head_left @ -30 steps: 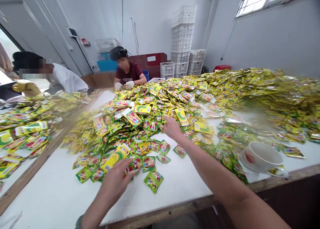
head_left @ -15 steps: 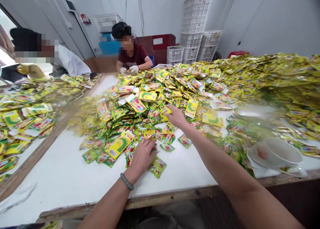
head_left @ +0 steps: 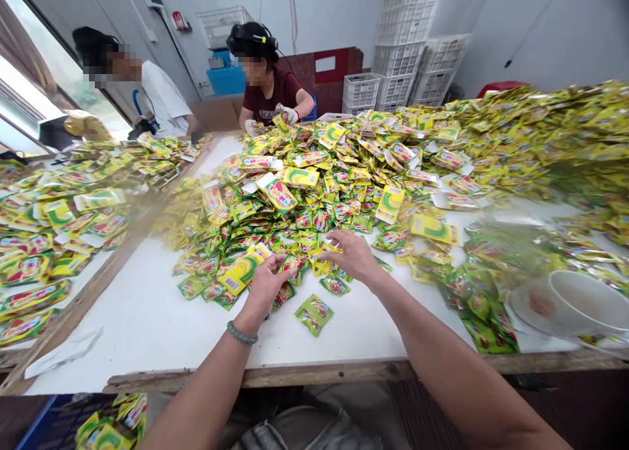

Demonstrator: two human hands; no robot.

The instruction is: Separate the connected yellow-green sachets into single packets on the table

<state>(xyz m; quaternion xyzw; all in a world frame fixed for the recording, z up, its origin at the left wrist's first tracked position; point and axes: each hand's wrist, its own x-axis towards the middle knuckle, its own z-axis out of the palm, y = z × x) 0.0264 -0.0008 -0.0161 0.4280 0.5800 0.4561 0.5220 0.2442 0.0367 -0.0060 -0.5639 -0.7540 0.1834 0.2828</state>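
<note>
My left hand [head_left: 266,281], with a beaded bracelet at the wrist, pinches the edge of a small green candy packet [head_left: 295,270] showing red fruit. Close by on the right, my right hand [head_left: 351,259] has its thumb and fingers apart beside small yellow packets [head_left: 319,264] at the front of the heap. Under my left fingers, partly covered, lies a yellow-and-green box [head_left: 240,272] with a barcode. One flat green packet [head_left: 314,314] rests on the white table [head_left: 196,338] nearer to me, and another green packet [head_left: 335,285] lies just below my right hand.
A large heap of yellow packets [head_left: 531,129] fills the back right. A white plastic cup [head_left: 550,306] stands near the front right edge. A wooden strip [head_left: 113,260] divides off another pile at left. Two people work across the table; white crates [head_left: 407,57] are stacked behind.
My right hand has drawn back from the heap toward me. My left hand has shifted slightly left and now holds a green packet. The person opposite has lifted a yellow packet.
</note>
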